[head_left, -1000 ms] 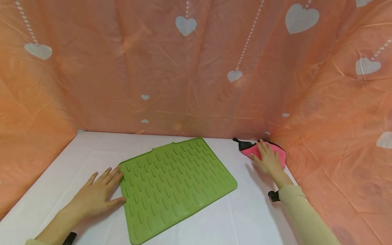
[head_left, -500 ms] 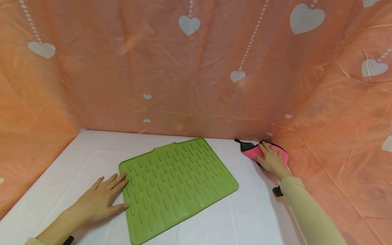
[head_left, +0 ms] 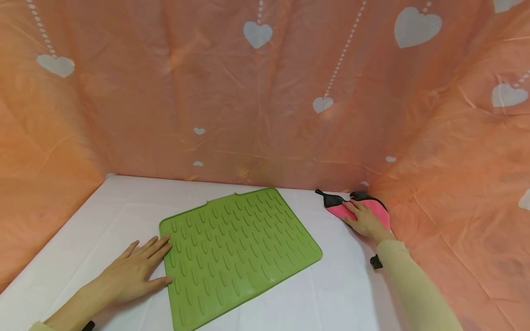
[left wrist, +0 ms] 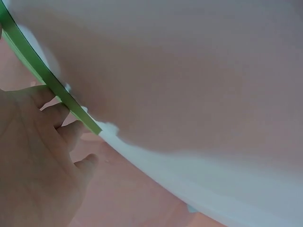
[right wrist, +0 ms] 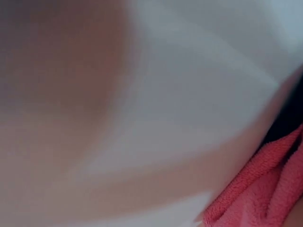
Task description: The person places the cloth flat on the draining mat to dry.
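Observation:
A green ridged dish-drying mat (head_left: 240,253) lies at an angle on the white table. My left hand (head_left: 126,273) rests at its left edge, fingers spread and straight, the fingertips and thumb touching the rim; the left wrist view shows the fingers (left wrist: 57,113) along the green edge. At the back right, my right hand (head_left: 366,223) pinches a pink plush cloth (head_left: 378,212) with black trim and a black hanging loop. Folds of the pink cloth (right wrist: 255,194) show at the lower right of the right wrist view. The right fingertips' underside is hidden.
Orange curtains (head_left: 265,115) with white hearts hang behind and on both sides of the white table (head_left: 339,294). The right curtain (head_left: 463,230) stands close beside the cloth and my right forearm.
My right hand has drawn its fingers in, and the pink cloth has bunched, with a gap opening between its black parts. The left hand has slid slightly nearer along the mat's edge.

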A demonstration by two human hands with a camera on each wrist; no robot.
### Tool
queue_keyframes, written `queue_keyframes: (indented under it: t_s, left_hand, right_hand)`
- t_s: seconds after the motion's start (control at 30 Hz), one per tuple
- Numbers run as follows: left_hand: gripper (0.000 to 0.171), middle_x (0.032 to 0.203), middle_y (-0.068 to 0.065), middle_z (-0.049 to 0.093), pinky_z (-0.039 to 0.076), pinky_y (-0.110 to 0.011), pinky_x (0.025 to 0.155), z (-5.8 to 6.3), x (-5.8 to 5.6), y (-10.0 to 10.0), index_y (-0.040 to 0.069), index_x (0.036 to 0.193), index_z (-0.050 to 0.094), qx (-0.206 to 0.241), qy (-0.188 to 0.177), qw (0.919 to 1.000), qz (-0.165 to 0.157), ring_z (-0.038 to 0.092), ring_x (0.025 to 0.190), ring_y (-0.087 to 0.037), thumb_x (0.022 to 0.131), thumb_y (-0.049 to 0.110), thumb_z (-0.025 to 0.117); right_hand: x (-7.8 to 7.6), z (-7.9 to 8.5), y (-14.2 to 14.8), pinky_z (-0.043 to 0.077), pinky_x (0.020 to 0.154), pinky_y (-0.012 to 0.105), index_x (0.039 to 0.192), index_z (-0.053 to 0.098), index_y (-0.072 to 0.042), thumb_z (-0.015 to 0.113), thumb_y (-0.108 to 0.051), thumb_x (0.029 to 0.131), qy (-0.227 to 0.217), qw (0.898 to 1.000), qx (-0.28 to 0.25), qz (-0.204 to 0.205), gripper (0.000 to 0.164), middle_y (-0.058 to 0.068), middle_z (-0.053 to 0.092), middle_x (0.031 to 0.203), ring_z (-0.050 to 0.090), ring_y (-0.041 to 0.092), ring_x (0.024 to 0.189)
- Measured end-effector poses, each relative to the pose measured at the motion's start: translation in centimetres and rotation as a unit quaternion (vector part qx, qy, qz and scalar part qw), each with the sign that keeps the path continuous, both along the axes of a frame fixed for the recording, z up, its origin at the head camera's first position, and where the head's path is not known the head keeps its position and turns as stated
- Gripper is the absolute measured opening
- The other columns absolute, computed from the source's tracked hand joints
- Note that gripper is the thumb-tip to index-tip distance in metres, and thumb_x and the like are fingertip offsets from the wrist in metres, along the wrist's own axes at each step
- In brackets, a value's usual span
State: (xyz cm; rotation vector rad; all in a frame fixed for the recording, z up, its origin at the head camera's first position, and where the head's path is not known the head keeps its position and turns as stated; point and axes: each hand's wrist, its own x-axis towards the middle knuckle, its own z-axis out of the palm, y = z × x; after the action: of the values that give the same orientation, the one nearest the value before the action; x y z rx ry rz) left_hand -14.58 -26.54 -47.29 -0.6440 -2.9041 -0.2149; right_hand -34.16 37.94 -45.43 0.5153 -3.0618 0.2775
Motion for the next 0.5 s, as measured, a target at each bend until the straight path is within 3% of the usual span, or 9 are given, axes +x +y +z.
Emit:
queue_keyframes:
  t_s: [0.3,0.5]
  left_hand:
    - [0.086,0.16,-0.014,0.045,0.031,-0.068,0.113,0.2,0.0,0.09,0.004,0.149,0.055,0.004,-0.01,0.9999,0.005,0.043,0.145,-0.042,0.09,0.065,0.069]
    - [0.087,0.16,-0.015,0.045,0.03,-0.068,0.113,0.3,0.01,0.18,0.004,0.149,0.055,0.007,-0.018,0.9998,0.011,0.043,0.145,-0.042,0.089,0.065,0.07]
  right_hand:
    - [-0.04,-0.65,0.03,0.044,0.094,0.077,0.148,0.053,-0.011,0.06,-0.031,0.106,0.029,0.999,-0.001,0.012,0.047,0.031,0.041,0.147,0.039,0.058,0.127]
    - [-0.46,-0.99,-0.12,0.044,0.097,0.074,0.14,0.061,-0.01,0.064,-0.024,0.104,0.063,0.997,-0.009,0.044,0.038,0.03,0.049,0.139,0.046,0.057,0.12]
